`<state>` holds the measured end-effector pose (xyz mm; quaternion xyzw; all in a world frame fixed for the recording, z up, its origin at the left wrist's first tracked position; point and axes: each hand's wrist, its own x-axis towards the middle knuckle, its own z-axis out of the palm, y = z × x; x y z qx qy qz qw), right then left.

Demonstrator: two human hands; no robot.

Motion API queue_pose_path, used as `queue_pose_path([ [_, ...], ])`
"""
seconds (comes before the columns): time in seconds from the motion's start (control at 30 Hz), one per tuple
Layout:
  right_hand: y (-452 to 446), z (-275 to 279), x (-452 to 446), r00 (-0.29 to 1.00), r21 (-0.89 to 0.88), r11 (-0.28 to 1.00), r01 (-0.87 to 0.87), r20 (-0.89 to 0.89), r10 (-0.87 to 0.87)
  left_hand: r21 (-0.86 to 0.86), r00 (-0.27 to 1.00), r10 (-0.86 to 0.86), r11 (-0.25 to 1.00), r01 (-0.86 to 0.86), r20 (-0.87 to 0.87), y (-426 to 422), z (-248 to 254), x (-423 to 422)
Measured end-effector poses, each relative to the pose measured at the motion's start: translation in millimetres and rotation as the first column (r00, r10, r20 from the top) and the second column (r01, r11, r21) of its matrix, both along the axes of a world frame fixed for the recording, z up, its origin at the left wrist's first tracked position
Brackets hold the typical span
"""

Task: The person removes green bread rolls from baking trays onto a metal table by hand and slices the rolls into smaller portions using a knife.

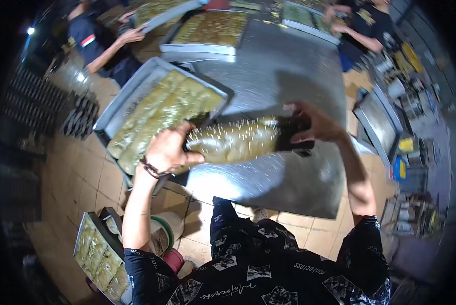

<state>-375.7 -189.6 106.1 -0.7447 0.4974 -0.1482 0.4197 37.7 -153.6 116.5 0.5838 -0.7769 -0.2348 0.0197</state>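
Crosswise above the near half of the counter [273, 180], the long roll [235, 141] is pale green, glossy and lumpy, flecked with white, and dark at both ends. Both hands are full: the left hand [168, 150] grips one end, the right hand [317, 124] the other, fingers spread. On the counter's left edge, near the left hand, a metal tray [129, 91] holds long green rows; another tray [197, 50] lies at its far end. Beyond its far corners are two people [103, 46]. The roll's long axis runs left to right, right end slightly farther out.
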Motion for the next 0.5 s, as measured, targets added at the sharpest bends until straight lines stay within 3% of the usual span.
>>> queue_pose_path([
  [0.03, 25.0, -29.3, -28.1, 0.999, 0.16, 0.986, 0.043, 0.018, -0.046, 0.001, 0.993, -0.115, 0.993, 0.115, 0.019, 9.5, -25.3, -21.0],
  [0.07, 45.7, -70.9, -55.7, 0.999, 0.172, 0.984, 0.035, 0.021, -0.039, 0.065, 0.978, -0.208, 0.976, 0.206, 0.03, 14.3, -54.3, -38.7],
  [0.13, 81.4, -131.8, -89.7, 0.999, 0.241, 0.97, 0.04, 0.018, -0.045, 0.354, 0.961, -0.277, 0.896, 0.267, -0.023, 13.3, -105.7, -64.7],
  [0.17, 97.3, -151.4, -94.1, 0.998, 0.3, 0.952, 0.053, 0.011, -0.059, 0.391, 0.941, -0.334, 0.861, 0.325, -0.047, 10.6, -144.5, -63.9],
  [0.23, 106.9, -155.2, -93.1, 0.997, 0.336, 0.94, 0.058, -0.07, -0.036, 0.537, 0.96, -0.271, 0.8, 0.268, -0.076, 16.4, -147.6, -78.8],
  [0.3, 84.4, -142.9, -85.9, 0.974, 0.294, 0.954, 0.053, -0.226, 0.016, 0.419, 0.952, -0.306, 0.865, 0.278, 0.001, 21.6, -136.9, -83.6],
  [0.37, 68.8, -153.2, -71.4, 0.958, -0.122, 0.986, 0.115, -0.248, -0.143, 0.2, 0.93, -0.365, 0.915, 0.35, 0.045, 28.4, -134.5, -82.4],
  [0.4, 60.5, -155.5, -59.7, 0.942, -0.208, 0.969, 0.134, -0.276, -0.189, 0.221, 0.957, -0.255, 0.95, 0.22, 0.142, 38.0, -113.5, -100.4],
  [0.43, 54.3, -158.1, -49.4, 0.923, -0.289, 0.945, 0.154, -0.3, -0.242, 0.135, 0.98, -0.178, 0.977, 0.165, 0.092, 44.0, -126.6, -106.4],
  [0.5, 40.8, -173.0, -45.0, 0.879, -0.246, 0.969, 0.035, -0.454, -0.147, -0.052, 0.99, -0.128, 0.99, 0.131, 0.058, 63.8, -118.3, -150.9],
])
